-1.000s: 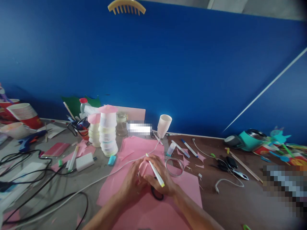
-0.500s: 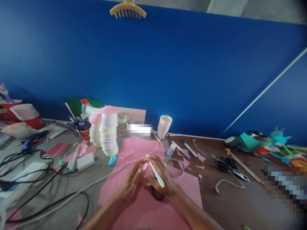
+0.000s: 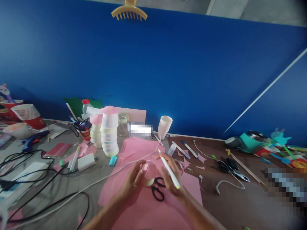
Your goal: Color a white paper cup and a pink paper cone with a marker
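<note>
My right hand [image 3: 169, 180] holds a white marker [image 3: 168, 166] with yellow ends, slanting across the fingers. My left hand [image 3: 134, 175] is closed at the edge of a small round piece topped with pink paper [image 3: 150, 170], whose pale rim shows at the lower side. That piece rests over the pink sheets [image 3: 134, 199] between my hands. Just right of it, black scissors handles [image 3: 158, 193] show, their blades hidden. Behind the left hand stand two stacks of white cup pieces with pink tops, a taller one [image 3: 109, 140] and a shorter one [image 3: 96, 137].
A white cable [image 3: 115, 172] crosses the pink sheets. To the right lie markers [image 3: 190, 149], pink scraps [image 3: 200, 158] and a roll of tape [image 3: 181, 166]. A white cup [image 3: 165, 127] leans by the blue partition. Black cables [image 3: 35, 185] and a glue gun [image 3: 33, 140] occupy the left.
My right hand has moved right with the marker, away from the left hand. The pink-topped piece and the scissors handles are now more exposed.
</note>
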The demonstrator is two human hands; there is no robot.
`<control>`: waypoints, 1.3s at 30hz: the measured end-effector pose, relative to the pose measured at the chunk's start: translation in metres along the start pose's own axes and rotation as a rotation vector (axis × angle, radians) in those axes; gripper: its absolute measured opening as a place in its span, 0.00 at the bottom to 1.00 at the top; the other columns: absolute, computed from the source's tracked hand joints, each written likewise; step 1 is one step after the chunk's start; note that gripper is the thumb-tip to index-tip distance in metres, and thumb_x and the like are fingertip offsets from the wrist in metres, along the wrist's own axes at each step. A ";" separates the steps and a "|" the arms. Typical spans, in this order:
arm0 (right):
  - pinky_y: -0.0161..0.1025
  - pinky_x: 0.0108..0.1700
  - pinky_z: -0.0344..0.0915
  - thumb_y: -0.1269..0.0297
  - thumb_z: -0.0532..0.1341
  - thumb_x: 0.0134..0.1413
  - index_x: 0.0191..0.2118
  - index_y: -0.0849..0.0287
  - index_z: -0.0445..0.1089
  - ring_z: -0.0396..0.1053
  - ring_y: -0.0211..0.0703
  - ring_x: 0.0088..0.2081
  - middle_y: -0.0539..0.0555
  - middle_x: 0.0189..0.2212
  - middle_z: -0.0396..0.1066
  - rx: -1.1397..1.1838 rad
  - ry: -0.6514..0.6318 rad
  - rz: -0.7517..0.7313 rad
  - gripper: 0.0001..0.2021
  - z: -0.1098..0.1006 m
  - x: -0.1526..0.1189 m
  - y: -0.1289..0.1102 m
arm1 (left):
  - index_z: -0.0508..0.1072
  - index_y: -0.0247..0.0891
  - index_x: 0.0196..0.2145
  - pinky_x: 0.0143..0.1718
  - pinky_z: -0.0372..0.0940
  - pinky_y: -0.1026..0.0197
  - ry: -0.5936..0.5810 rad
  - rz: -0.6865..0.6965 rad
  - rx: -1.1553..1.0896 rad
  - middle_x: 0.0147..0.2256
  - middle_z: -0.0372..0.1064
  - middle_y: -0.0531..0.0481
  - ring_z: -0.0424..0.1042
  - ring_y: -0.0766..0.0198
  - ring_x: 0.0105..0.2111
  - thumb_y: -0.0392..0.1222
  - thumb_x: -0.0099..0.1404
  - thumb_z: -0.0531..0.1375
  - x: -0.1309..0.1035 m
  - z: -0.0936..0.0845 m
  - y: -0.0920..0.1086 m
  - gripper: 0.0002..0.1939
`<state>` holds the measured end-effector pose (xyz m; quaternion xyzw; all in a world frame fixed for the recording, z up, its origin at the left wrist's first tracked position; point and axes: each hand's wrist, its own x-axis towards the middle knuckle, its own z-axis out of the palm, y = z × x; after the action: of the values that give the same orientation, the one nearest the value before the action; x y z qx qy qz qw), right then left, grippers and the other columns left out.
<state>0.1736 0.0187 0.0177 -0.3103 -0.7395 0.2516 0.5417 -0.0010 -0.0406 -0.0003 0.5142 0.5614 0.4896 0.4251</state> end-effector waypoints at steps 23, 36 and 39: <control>0.38 0.33 0.61 0.71 0.52 0.59 0.34 0.54 0.63 0.63 0.40 0.28 0.47 0.25 0.64 -0.088 -0.053 -0.179 0.06 0.002 -0.003 -0.022 | 0.69 0.43 0.54 0.59 0.63 0.55 -0.007 0.046 0.090 0.57 0.70 0.45 0.67 0.55 0.59 0.56 0.69 0.51 0.007 -0.004 -0.018 0.23; 0.42 0.35 0.63 0.72 0.52 0.60 0.34 0.54 0.64 0.64 0.40 0.26 0.47 0.24 0.65 -0.128 -0.069 -0.192 0.06 0.005 -0.001 -0.019 | 0.69 0.43 0.55 0.59 0.63 0.59 -0.017 0.045 0.131 0.57 0.69 0.46 0.65 0.56 0.60 0.56 0.70 0.49 0.004 -0.005 -0.013 0.23; 0.43 0.35 0.63 0.73 0.52 0.60 0.33 0.55 0.64 0.63 0.39 0.25 0.47 0.24 0.65 -0.130 -0.079 -0.190 0.07 0.003 0.000 -0.021 | 0.68 0.43 0.55 0.59 0.63 0.58 -0.022 0.054 0.153 0.57 0.70 0.46 0.66 0.56 0.59 0.56 0.70 0.49 0.004 -0.004 -0.010 0.23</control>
<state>0.1667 0.0040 0.0315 -0.2630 -0.8013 0.1626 0.5122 -0.0073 -0.0370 -0.0094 0.5655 0.5784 0.4508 0.3774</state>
